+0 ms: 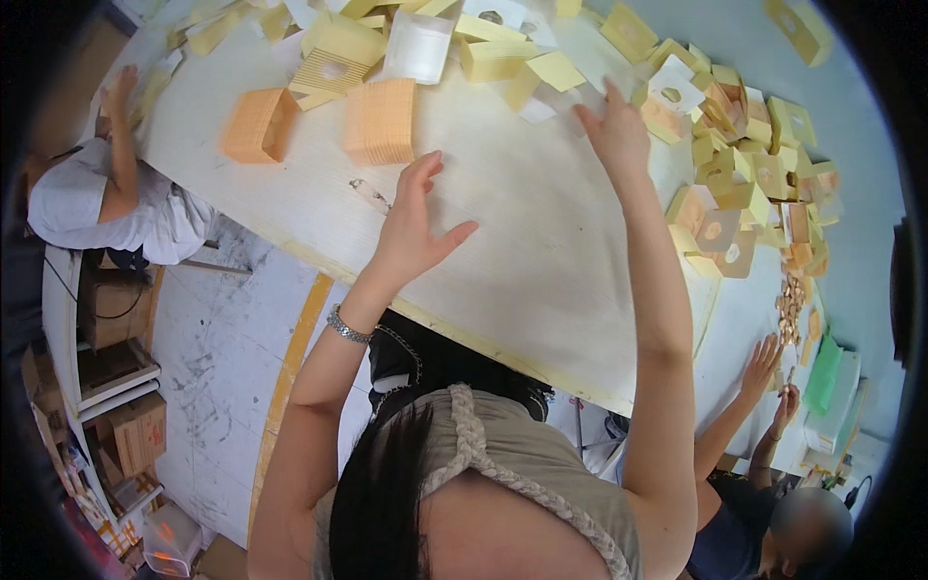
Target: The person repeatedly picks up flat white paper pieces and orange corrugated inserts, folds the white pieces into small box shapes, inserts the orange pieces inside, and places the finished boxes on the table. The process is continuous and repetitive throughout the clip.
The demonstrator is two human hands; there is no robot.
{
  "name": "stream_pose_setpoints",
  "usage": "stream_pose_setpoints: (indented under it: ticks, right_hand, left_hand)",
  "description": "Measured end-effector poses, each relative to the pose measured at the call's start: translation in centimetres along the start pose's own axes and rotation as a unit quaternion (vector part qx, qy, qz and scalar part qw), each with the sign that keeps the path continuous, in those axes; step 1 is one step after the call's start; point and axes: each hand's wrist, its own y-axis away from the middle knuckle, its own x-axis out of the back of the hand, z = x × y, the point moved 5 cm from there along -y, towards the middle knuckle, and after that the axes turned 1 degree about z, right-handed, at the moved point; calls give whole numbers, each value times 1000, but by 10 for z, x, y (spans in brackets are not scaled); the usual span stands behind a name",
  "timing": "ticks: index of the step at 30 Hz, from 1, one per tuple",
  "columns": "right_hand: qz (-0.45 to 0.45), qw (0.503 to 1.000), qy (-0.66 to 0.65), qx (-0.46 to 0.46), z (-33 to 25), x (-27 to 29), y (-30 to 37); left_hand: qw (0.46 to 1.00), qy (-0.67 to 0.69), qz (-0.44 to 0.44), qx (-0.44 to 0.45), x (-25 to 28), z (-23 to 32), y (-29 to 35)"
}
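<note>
My left hand (414,220) hovers over the pale table with nothing in it, its thumb spread away from the fingers. Just beyond its fingertips stands an orange striped block, box-like or a stack (380,123), and farther left is a second, open-ended orange box (259,126). A small thin object (369,195), too unclear to name, lies beside my left fingers. My right hand (616,137) reaches toward the far side, fingers apart and holding nothing visible. Nearest to it are a yellow folded box (543,81) on its left and a pale box with a round opening (671,95) on its right.
Yellow boxes (333,58) and a white box (419,46) line the far edge. Many boxes (739,174) are heaped at right. One co-worker (92,198) sits at left; another's hands (764,362) work at right near small brown pieces (791,309). Shelving (116,387) stands lower left.
</note>
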Motion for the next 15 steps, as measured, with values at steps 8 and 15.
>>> stream_pose_setpoints:
  ticks: [8, 15]
  right_hand:
    - [-345, 859, -284, 251, -126, 47, 49]
    - [-446, 732, -491, -155, -172, -104, 14]
  left_hand:
    - [977, -144, -151, -45, 31, 54, 6]
    - [995, -89, -21, 31, 47, 24, 54]
